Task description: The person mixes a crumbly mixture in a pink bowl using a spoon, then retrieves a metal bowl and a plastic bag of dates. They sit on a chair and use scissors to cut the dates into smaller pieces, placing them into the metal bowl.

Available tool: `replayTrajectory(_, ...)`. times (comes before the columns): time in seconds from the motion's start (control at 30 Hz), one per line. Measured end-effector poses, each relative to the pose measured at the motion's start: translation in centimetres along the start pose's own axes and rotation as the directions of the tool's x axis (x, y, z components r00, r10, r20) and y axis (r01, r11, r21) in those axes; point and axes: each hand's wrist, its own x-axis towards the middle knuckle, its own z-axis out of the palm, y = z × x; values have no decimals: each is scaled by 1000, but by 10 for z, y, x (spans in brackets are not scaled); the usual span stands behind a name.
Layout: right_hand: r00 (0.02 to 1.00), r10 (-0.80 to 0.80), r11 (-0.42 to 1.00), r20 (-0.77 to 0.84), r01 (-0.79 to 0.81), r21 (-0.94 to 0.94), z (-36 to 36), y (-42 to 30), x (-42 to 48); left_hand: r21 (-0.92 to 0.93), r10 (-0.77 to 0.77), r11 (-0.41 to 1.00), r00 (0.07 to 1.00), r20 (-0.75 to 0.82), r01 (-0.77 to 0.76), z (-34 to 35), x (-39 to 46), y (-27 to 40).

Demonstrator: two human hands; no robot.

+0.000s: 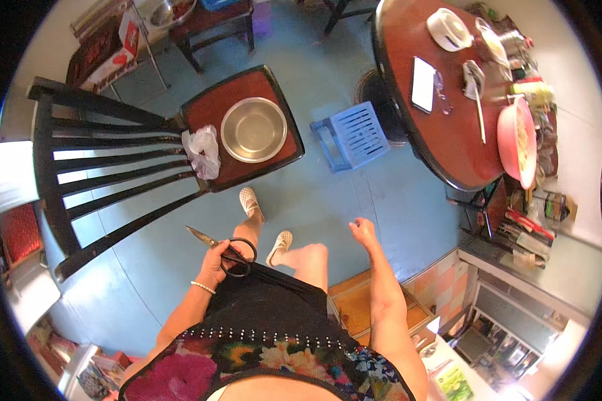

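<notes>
My left hand is closed around a pair of scissors with large black handle loops, near my lap. The blades are together and point to the upper left. My right hand hangs over the blue floor with its fingers curled, and nothing shows in it. Ahead of me a wooden chair with a black slatted back carries a round steel basin on its red-brown seat. A crumpled translucent plastic bag lies beside the basin, near the backrest.
A blue plastic stool is on the floor between the chair and a round wooden table. On the table are a phone, a white lidded container and a pink basin with food. An open wooden drawer is near my right forearm.
</notes>
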Motion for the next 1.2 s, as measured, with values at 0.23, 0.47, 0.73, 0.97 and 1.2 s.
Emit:
replayTrajectory(0.23,990,-101,970,100,120,-213,-23,19,122,-178,35,983,995,-97,-52,13,62,-27)
replayTrajectory(0.47,992,-97,959,-81,72,-275,-49,69,329,-430,70,887,970,-233,-167,35,135,-78)
replayTrajectory(0.73,914,-29,976,-405,-61,-208,-77,110,501,-527,160,791,937,-310,-309,48,175,-111)
replayTrajectory(0.97,952,-8,1000,-305,14,19,-65,102,533,-516,276,776,931,-239,-362,32,186,-127)
replayTrajectory(1.2,972,-72,798,225,-79,598,0,118,474,-489,284,792,930,-235,-365,8,179,-129)
